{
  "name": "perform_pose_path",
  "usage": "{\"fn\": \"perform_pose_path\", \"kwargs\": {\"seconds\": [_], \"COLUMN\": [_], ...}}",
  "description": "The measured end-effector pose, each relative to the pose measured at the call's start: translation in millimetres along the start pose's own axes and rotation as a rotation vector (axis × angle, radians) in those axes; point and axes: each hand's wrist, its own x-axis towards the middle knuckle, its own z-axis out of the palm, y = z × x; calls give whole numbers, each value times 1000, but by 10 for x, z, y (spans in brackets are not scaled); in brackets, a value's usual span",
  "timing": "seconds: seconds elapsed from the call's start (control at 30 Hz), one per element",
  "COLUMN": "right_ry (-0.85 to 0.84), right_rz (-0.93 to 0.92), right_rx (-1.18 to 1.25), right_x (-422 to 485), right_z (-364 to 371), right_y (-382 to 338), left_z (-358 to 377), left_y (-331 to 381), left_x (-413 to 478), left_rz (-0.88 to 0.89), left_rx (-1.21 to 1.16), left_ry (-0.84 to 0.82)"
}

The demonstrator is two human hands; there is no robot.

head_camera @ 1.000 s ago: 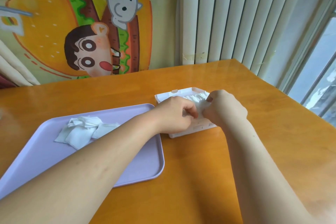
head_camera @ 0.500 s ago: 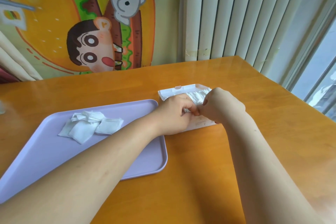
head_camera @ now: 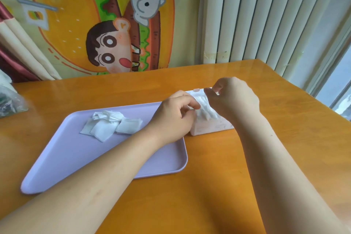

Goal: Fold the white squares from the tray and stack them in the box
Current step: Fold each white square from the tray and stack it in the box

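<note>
White squares (head_camera: 112,125): a small loose heap of overlapping pieces lies on the far part of the lilac tray (head_camera: 76,167). None looks neatly folded, as far as can be judged. The tray sits on the table (head_camera: 209,186), its right edge just beside the box (head_camera: 210,126). The box is pale and open-topped and holds a stack (head_camera: 206,109) of white pieces standing above its rim. Individual folds cannot be counted.

Left hand (head_camera: 174,118): over the tray's far right corner, fingers curled, fingertips against the near-left side of the stack. Whether it pinches a piece or merely steadies the pile cannot be told.

Right hand (head_camera: 235,99): above the far side of the box, fingers loosely curled, thumb and forefinger parted, nothing seen between them.

Assessment: task partly complete. A good share appears folded and boxed, and the present step looks to be seating a piece on the pile. Outstanding: the heap on the tray, each piece to be fetched, folded and added. The stack is high and soft, so further additions may lean or spill unless pressed level.
</note>
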Motion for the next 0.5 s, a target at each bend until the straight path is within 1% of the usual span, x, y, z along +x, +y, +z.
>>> {"fn": "perform_pose_path", "kwargs": {"seconds": [0.07,0.1,0.17,0.2,0.23,0.27,0.33,0.43,0.5], "right_ry": [1,-40,-171,-240,-304,-369,-460,-500,-528], "right_rz": [-158,-219,-288,-318,-343,-362,-393,-432,-453], "right_rx": [202,295,384,386,365,325,261,237,181], "right_x": [-145,-232,-413,-504,-573,-638,-727,-769,-757], "right_z": [108,203,434,563,682,772,882,974,1040], "right_y": [-217,-338,-525,-611,-641,-668,-698,-759,-821], "left_z": [-214,-335,-564,-695,-764,-822,-907,-997,-1103], "left_y": [-133,-229,-424,-507,-572,-620,-675,-659,-649], "left_x": [-147,-219,-368,-464,-543,-629,-787,-884,-836], "left_rz": [-3,-49,-229,-324,-385,-420,-406,-344,-297], "left_rx": [111,204,476,604,669,661,524,365,372], "left_ry": [73,76,-24,-94,-153,-185,-216,-252,-137]}}
